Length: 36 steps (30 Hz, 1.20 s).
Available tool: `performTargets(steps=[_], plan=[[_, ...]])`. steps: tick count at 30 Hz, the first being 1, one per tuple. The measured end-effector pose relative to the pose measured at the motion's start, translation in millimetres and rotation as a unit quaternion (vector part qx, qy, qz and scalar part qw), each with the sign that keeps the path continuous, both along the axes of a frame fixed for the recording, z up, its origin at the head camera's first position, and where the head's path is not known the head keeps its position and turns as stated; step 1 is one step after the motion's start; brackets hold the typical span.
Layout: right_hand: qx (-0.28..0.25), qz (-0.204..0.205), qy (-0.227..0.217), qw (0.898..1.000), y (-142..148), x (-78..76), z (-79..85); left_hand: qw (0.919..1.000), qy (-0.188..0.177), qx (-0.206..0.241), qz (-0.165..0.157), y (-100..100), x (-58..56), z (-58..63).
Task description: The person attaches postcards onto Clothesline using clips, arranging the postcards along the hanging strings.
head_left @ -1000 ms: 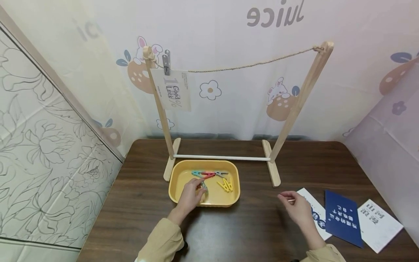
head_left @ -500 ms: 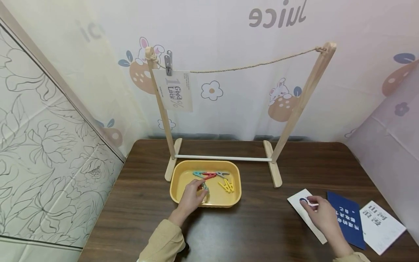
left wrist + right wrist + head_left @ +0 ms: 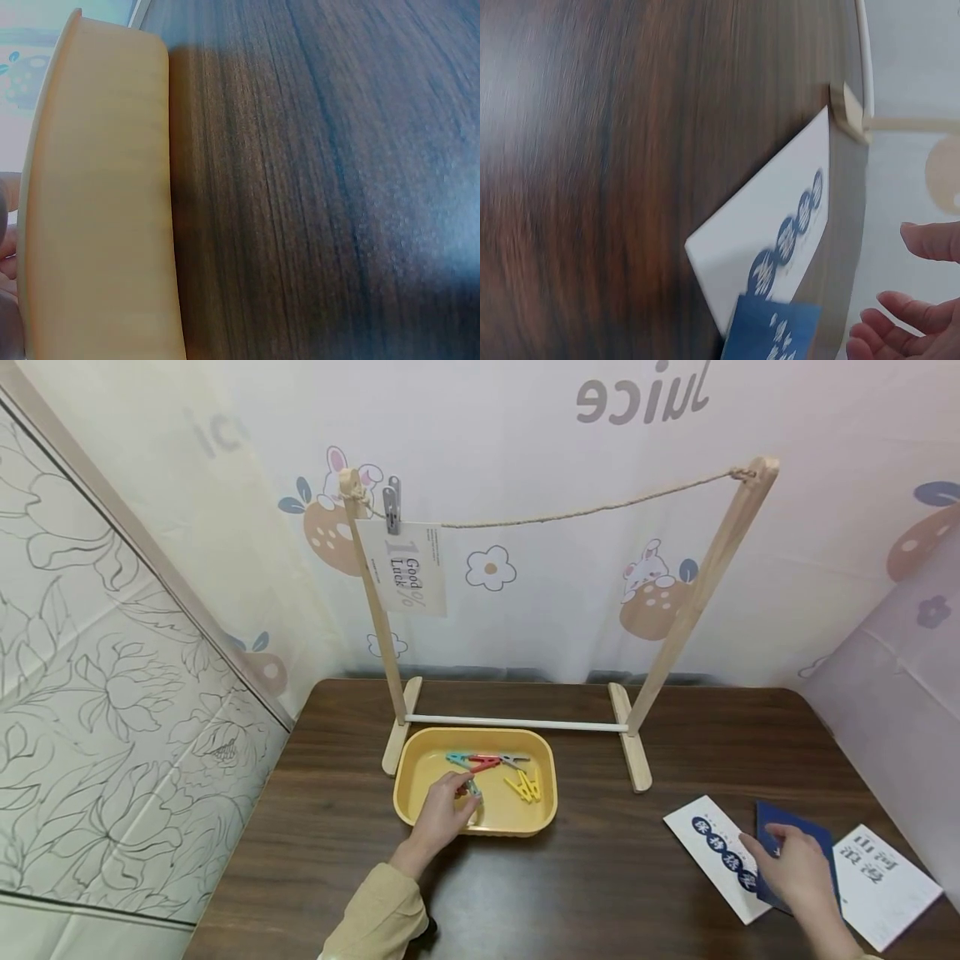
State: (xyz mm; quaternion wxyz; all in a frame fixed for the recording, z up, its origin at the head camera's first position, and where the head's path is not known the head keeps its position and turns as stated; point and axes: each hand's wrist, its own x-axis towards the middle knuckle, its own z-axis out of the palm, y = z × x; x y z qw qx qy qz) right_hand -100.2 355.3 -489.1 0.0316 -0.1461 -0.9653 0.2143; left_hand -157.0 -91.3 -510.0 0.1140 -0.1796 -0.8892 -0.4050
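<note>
Reaching for a card seems the step in hand: the right hand (image 3: 799, 864), fingers parted and grasping nothing, is over the navy card (image 3: 769, 330) at four o'clock in the head view; whether they touch, I cannot tell. White cards lie at the navy card's nine o'clock (image 3: 716, 843) and roughly four o'clock (image 3: 881, 889). Near six o'clock, the left hand (image 3: 441, 810) pinches a grey-green clip (image 3: 472, 787) within the yellow tray (image 3: 400, 793). Toward eleven o'clock, a printed card (image 3: 408, 572) hangs from the rope (image 3: 555, 517). Picking up the navy card would likely call for pinching one edge while the clip is kept ready.
</note>
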Motion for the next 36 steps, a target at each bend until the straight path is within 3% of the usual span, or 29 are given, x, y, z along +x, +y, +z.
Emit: performTargets(steps=[7,14,36], plan=[[-0.014,-0.071,-0.06,0.996,13.3,-0.6,-1.7,0.9999,-0.005,-0.012,0.002,0.4,0.4,-0.5],[-0.043,-0.134,-0.128,0.982,25.4,1.7,-5.9,0.9996,-0.022,-0.015,0.006,0.8,1.7,0.1],[-0.067,-0.218,-0.224,0.948,43.3,8.4,-12.6,0.9997,-0.018,-0.018,0.003,1.0,3.7,1.8]])
